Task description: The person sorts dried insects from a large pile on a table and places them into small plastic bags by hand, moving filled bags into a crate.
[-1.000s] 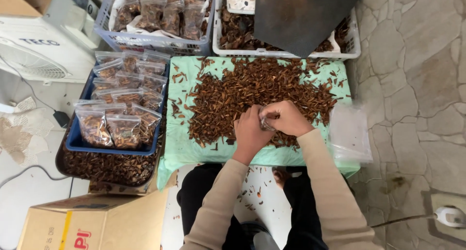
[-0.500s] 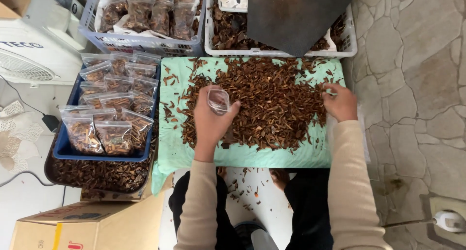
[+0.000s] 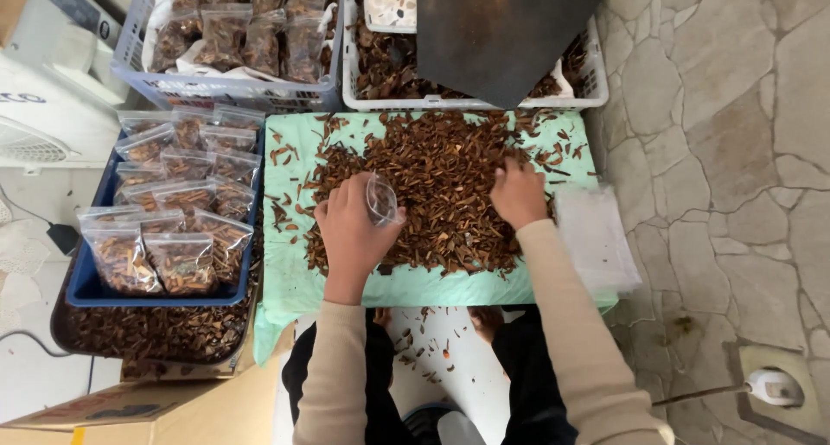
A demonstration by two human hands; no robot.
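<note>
mint-green table cloth [image 3: 380, 289] | reddish-brown dried pieces pile [image 3: 441, 194] | blue plastic crate [image 3: 95, 285] | clear small plastic bag [image 3: 381, 200] | beige long sleeves [image 3: 571, 324]

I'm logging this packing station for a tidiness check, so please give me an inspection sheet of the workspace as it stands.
Surface: pale green cloth-covered table, strewn.
Job's things: heap of brown dried pieces; small clear plastic bag in the left hand; flat stack of empty clear bags.
Clutter: blue plastic crate of filled bags; white plastic baskets; dark flat sheet; brown cardboard box.
Grips: left hand closed on the bag; right hand resting in the heap.
Cables: black cable at left.
Surroundings: stone-paved floor; fallen pieces underfoot.
</note>
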